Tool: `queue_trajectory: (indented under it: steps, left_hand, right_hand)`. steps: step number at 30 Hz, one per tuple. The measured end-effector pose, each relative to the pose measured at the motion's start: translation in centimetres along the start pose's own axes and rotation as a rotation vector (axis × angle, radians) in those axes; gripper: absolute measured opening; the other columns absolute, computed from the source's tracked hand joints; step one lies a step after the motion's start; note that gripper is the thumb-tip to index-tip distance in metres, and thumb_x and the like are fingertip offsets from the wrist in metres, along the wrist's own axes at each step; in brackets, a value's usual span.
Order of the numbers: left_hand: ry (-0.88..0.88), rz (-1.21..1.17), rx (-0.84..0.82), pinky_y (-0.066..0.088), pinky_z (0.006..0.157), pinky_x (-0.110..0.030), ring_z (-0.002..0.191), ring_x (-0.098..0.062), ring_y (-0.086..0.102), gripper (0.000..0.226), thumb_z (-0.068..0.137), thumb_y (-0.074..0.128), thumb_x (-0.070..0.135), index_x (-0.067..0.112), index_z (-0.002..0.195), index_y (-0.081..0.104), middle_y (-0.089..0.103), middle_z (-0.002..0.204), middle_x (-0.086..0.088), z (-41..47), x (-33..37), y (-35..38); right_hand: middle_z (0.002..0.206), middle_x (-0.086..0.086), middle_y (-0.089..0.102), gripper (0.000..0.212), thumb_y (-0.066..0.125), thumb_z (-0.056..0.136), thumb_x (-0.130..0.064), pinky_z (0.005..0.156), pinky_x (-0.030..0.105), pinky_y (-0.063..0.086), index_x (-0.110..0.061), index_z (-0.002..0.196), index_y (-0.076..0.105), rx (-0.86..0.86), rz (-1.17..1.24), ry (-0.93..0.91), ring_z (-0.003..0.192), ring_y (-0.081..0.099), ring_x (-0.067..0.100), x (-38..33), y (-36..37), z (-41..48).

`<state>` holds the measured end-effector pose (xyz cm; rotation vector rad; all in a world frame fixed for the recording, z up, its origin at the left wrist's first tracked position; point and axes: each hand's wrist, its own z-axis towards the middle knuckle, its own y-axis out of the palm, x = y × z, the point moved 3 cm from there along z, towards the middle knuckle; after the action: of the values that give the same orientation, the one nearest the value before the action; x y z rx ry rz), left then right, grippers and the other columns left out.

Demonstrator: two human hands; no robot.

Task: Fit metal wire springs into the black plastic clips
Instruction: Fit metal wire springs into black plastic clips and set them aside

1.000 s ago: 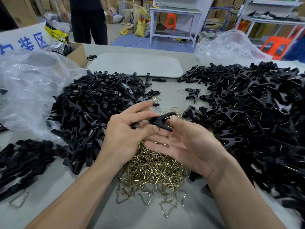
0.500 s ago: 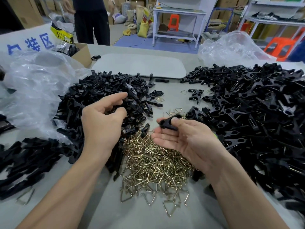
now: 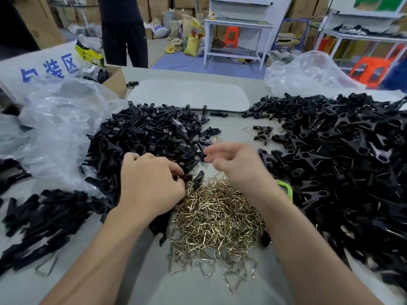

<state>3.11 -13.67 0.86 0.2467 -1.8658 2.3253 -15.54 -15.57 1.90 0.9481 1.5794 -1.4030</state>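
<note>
Our left hand (image 3: 152,186) pinched a black plastic clip (image 3: 184,177) just left of the wire spring heap (image 3: 215,216), at its far edge. Our right hand (image 3: 237,166) hung above that far edge, blurred; we could not tell its grip.

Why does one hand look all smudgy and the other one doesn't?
In the head view, the right hand is smeared by motion blur, worst at the fingertips; the left hand and the gold wire springs look sharper. The same view's wide lens bends things near the edges, and the black clips go soft toward the right border.
</note>
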Motion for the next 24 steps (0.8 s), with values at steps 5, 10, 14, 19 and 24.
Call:
queue_trajectory:
  steps: [5, 10, 14, 19, 24]
  left_hand:
    - [-0.025, -0.054, 0.068, 0.026, 0.103, -0.038, 0.093, -0.011, 0.065, 0.012, 0.087, 0.07, 0.045, 0.044, 0.081, 0.08, 0.071, 0.074, 0.019, -0.2, -0.4, -0.1]
    - [-0.097, -0.198, 0.21, 0.034, 0.087, -0.03, 0.057, -0.001, 0.045, 0.017, 0.092, 0.07, 0.04, 0.042, 0.079, 0.08, 0.05, 0.044, 0.019, -0.5, -0.3, 0.0]
    - [-0.178, -0.415, 0.243, 0.033, 0.058, -0.011, 0.058, 0.001, 0.056, 0.009, 0.086, 0.077, 0.038, 0.045, 0.081, 0.08, 0.071, 0.064, 0.023, -0.7, -0.3, 0.1]
    - [-0.104, -0.843, 0.135, 0.046, 0.06, -0.003, 0.069, 0.009, 0.069, 0.021, 0.081, 0.085, 0.024, 0.044, 0.08, 0.081, 0.073, 0.071, 0.028, -0.8, 0.5, 0.8]
    - [-0.09, -1.049, 0.078, 0.057, 0.07, -0.031, 0.069, -0.014, 0.074, 0.026, 0.083, 0.084, 0.019, 0.044, 0.088, 0.082, 0.078, 0.073, 0.01, -1.1, 1.8, 1.4]
  right_hand:
    - [0.115, 0.005, 0.075, 0.043, 0.059, 0.089, 0.006, 0.09, 0.035, 0.057, -0.024, 0.112, 0.079, -0.15, -0.76, -0.148, 0.098, 0.07, 0.021, -0.5, 3.3, 1.5]
    - [0.076, -0.005, 0.073, 0.01, 0.075, 0.09, -0.017, 0.061, 0.031, 0.055, -0.025, 0.091, 0.08, 0.039, -0.715, -0.178, 0.064, 0.064, 0.013, 0.0, 1.6, 0.9]
    - [0.069, -0.008, 0.073, 0.011, 0.075, 0.089, -0.019, 0.056, 0.033, 0.056, -0.026, 0.081, 0.077, 0.193, -0.338, -0.105, 0.059, 0.066, 0.011, 1.8, -0.2, -0.7]
    - [0.077, -0.02, 0.075, 0.025, 0.077, 0.088, -0.017, 0.048, 0.016, 0.049, -0.041, 0.096, 0.075, 0.246, -0.008, -0.098, 0.057, 0.066, 0.001, 2.4, -0.3, -3.8]
    - [0.064, -0.005, 0.072, 0.027, 0.073, 0.085, -0.01, 0.041, 0.017, 0.036, -0.036, 0.09, 0.077, 0.245, 0.052, -0.111, 0.043, 0.046, 0.001, 1.9, -0.5, -4.6]
